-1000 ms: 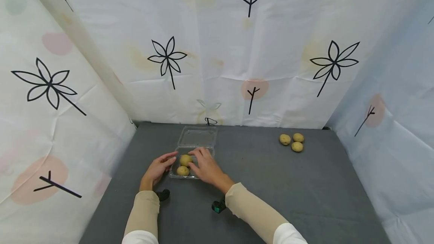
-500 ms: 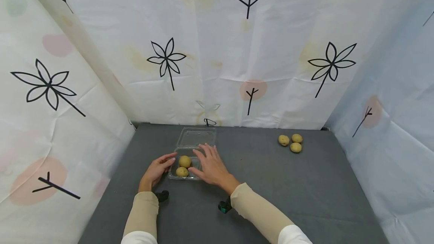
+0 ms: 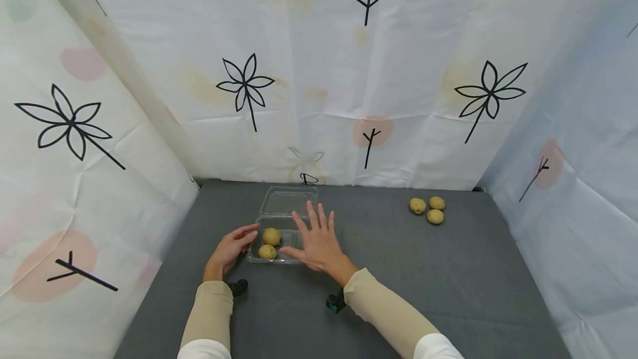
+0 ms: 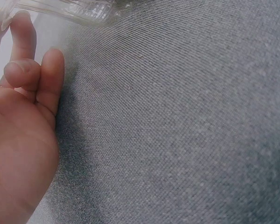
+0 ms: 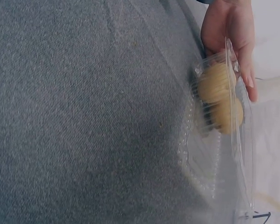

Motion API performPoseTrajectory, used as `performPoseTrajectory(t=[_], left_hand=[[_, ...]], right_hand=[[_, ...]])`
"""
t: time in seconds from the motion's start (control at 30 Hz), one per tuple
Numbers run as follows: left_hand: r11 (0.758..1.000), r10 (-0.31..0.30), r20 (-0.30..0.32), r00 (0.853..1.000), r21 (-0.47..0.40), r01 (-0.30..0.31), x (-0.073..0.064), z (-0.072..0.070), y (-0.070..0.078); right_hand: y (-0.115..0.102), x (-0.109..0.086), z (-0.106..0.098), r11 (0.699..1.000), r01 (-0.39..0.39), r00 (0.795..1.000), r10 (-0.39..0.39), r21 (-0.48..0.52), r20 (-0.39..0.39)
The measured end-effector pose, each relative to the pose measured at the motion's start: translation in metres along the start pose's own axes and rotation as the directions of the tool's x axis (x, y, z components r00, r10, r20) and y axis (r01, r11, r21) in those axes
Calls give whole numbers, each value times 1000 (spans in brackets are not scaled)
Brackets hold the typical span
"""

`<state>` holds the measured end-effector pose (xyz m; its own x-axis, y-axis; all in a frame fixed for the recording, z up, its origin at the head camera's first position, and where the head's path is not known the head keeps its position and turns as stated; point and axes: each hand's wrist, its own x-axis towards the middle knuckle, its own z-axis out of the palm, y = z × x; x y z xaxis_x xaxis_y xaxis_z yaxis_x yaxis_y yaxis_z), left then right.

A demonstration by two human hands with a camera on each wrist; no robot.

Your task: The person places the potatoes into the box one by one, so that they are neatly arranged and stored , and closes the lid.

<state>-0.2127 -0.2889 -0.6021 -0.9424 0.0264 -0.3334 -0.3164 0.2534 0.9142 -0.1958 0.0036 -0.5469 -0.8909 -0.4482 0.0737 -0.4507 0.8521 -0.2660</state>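
An open clear plastic clamshell container [image 3: 294,259] lies on the table with two potatoes [image 3: 272,236] in its left part. My left hand [image 3: 230,249] holds the container's left side, thumb and fingers at the rim. In the left wrist view, the fingertips [image 4: 22,21] meet the corner of the clear plastic, and the other fingers bend toward the palm. My right hand [image 3: 319,242] is spread over the container's right part with nothing in it. From the right wrist view, both potatoes [image 5: 227,115] show behind the clear wall, with the left hand [image 5: 228,28] beyond.
Three more potatoes [image 3: 435,216] sit together at the back right of the grey table [image 3: 399,281]. The container's lid [image 3: 288,201] lies folded back toward the rear cloth wall [image 3: 329,71]. Patterned cloth also encloses both sides.
My right hand has drawn back from the potatoes to the right, and its fingers have straightened and spread. The left hand stays at the container's left side, and both potatoes stay inside.
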Motion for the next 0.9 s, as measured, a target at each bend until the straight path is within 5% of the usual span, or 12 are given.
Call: performPoseTrajectory(t=[0.9], left_hand=[[1000,2,8,1000,12,-2,-1,1,1]], right_hand=[[44,-13,1,997,-67,998,68,31,-18]])
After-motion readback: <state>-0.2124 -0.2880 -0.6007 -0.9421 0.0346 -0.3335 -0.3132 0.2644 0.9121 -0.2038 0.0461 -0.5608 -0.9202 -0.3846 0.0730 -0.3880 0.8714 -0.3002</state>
